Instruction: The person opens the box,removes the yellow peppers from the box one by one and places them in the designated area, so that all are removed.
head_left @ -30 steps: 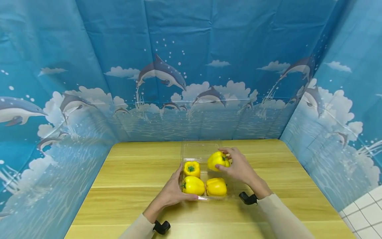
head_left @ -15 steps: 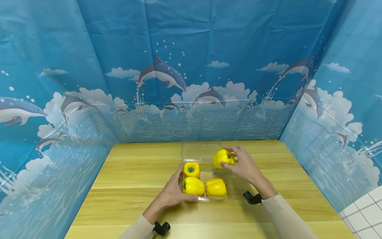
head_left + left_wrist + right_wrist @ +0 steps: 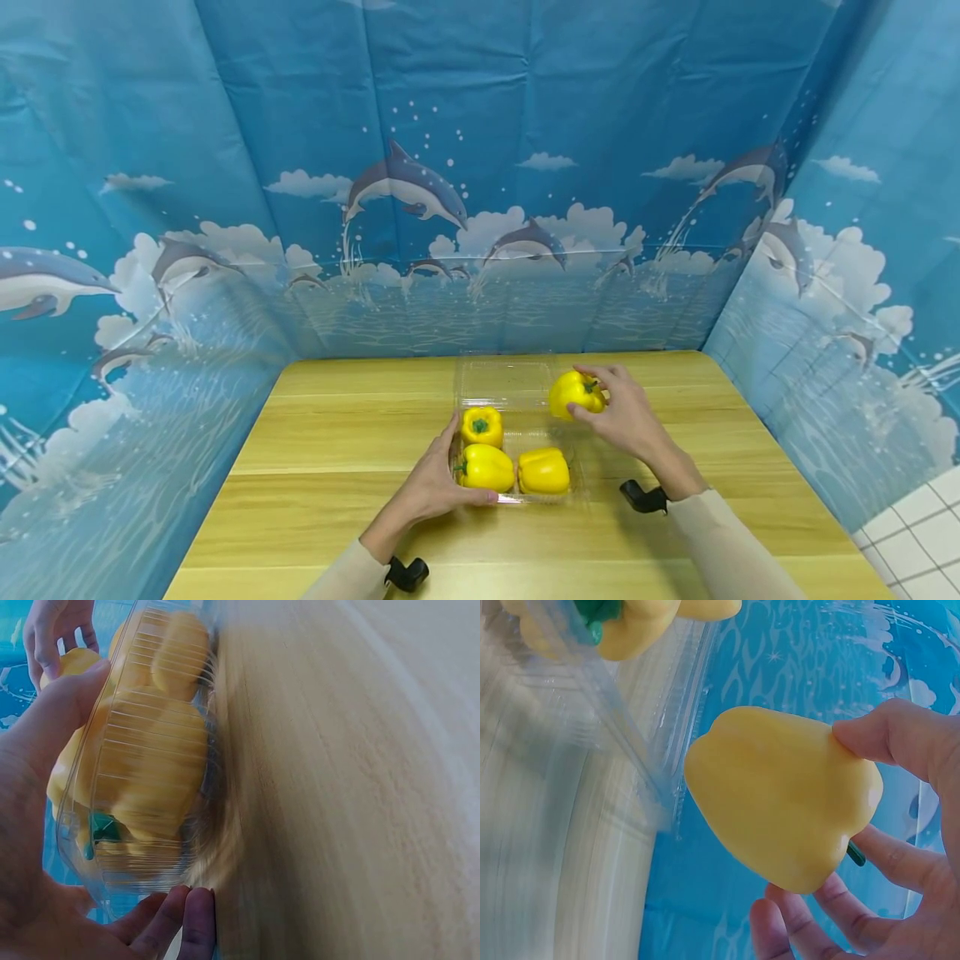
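Observation:
Three yellow bell peppers lie in a clear plastic clamshell box [image 3: 534, 435]: one upright pepper [image 3: 482, 427] at the back left, a front left pepper [image 3: 486, 467] on its side, and a front right pepper [image 3: 543, 471]. My left hand [image 3: 435, 483] holds the box at its front left corner; in the left wrist view the thumb lies along the rim and the fingers reach round the end wall. Above the box's back right side, my right hand [image 3: 622, 412] pinches another yellow pepper [image 3: 784, 799] between thumb and fingers, its green stem towards the palm.
The box's lid [image 3: 504, 382] lies folded back towards the far edge of the wooden table [image 3: 337, 433]. A blue dolphin-print curtain [image 3: 480, 308] stands behind and along both sides. Each wrist carries a black camera mount [image 3: 407, 574].
My right hand has moved right and slightly away from me with its pepper, opening a gap to the upright one. The left hand and the box stay put.

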The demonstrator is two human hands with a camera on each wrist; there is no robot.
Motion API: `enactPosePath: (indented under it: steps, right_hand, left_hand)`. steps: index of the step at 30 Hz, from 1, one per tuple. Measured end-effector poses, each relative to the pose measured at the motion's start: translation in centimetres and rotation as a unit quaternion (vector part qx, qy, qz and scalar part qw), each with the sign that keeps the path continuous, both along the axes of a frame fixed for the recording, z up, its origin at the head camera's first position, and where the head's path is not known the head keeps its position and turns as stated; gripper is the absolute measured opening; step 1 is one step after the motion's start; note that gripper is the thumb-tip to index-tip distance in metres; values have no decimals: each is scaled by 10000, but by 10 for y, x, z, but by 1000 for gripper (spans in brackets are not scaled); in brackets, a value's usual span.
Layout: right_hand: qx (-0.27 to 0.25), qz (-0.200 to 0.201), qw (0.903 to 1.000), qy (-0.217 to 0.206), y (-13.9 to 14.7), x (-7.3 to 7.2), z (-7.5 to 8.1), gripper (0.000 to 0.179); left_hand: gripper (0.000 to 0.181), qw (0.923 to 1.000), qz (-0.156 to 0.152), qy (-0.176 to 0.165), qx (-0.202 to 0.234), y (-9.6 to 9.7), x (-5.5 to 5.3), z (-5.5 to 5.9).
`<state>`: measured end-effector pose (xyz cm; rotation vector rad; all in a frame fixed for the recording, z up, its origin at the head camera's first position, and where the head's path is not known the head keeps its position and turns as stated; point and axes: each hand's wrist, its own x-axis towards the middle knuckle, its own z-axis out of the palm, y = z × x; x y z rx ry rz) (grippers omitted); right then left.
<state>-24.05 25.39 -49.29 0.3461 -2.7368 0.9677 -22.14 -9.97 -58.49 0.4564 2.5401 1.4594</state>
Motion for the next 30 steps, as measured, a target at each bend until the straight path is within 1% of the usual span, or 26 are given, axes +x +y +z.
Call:
enactPosePath:
  steps: [14,30]
  right_hand:
    - [-75,-201,9998,-32,16,-2,-3,71]
    - [-23,-391,9992,-85,30,-2,-10,71]
  left_hand:
    - [151,10000,14,7,45,1,3,1]
    - [150,10000,8,9,9,0,1,-1]
